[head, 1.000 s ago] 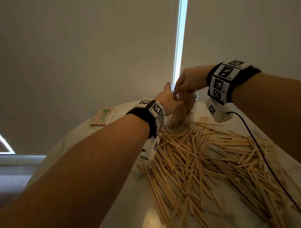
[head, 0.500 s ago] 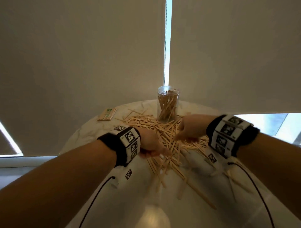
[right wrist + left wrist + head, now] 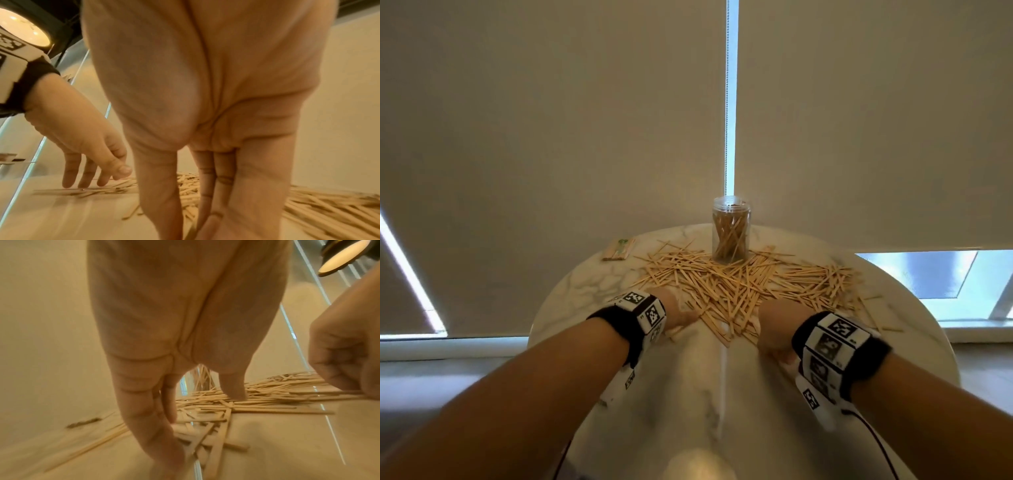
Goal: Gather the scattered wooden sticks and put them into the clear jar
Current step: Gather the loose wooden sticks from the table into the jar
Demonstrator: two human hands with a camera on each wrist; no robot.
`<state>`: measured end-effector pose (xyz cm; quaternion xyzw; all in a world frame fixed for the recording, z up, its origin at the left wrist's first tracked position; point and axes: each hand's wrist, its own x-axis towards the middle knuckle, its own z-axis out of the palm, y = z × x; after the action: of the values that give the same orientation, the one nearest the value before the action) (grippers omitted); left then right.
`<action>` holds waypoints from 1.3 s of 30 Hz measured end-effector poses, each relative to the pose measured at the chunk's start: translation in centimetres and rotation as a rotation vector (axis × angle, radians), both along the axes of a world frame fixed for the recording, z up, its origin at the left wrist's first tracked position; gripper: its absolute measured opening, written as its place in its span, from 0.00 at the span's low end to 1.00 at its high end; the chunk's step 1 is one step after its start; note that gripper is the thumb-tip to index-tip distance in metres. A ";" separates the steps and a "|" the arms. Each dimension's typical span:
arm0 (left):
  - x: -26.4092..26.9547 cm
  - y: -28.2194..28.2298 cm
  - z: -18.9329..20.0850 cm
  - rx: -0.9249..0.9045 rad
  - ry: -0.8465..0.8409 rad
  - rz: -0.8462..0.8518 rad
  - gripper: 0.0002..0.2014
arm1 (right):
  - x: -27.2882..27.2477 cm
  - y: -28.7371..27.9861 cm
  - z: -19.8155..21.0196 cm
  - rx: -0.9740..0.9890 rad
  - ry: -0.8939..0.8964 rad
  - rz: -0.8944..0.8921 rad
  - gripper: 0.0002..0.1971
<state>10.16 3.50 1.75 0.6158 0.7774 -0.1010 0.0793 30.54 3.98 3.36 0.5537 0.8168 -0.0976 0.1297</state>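
Note:
A clear jar (image 3: 731, 233) stands upright at the far side of the round table, partly filled with wooden sticks. A wide pile of wooden sticks (image 3: 739, 284) lies in front of it. My left hand (image 3: 681, 320) is at the pile's near left edge. Its fingers (image 3: 144, 410) point down, fairly straight, and touch the sticks (image 3: 205, 418). My right hand (image 3: 770, 337) is at the near right edge. Its thumb and fingers (image 3: 205, 186) close together on a few sticks (image 3: 329, 394).
The marble table (image 3: 592, 284) ends close behind the jar, against pale roller blinds. A small flat packet (image 3: 618, 249) lies at the far left of the table. Cables run from both wrist bands along the near table surface.
A second ago my left hand held the jar and my right hand was at its mouth. Both hands have drawn back to the near edge of the pile.

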 end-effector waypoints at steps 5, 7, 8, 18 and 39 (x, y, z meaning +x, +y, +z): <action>2.5 1.2 -0.7 0.045 0.014 -0.031 0.41 | 0.0 -0.2 -0.9 0.055 0.010 -0.039 0.15; 4.4 1.4 -0.5 0.019 0.041 -0.060 0.41 | -0.1 -0.3 -1.2 0.089 0.001 -0.025 0.16; 5.2 1.4 -0.4 0.015 0.065 -0.078 0.39 | 0.0 -0.3 -1.2 0.095 -0.005 -0.011 0.16; 3.1 2.9 -0.1 -0.029 0.081 -0.061 0.18 | 0.4 0.3 -1.5 0.082 -0.015 -0.012 0.14; 3.3 0.6 -1.9 0.179 -0.213 0.011 0.20 | 1.3 0.2 -0.5 -0.156 0.148 -0.145 0.12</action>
<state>13.44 4.11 -0.11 0.6232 0.7740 0.0351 0.1065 31.87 4.17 2.91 0.5908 0.7719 -0.2103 0.1045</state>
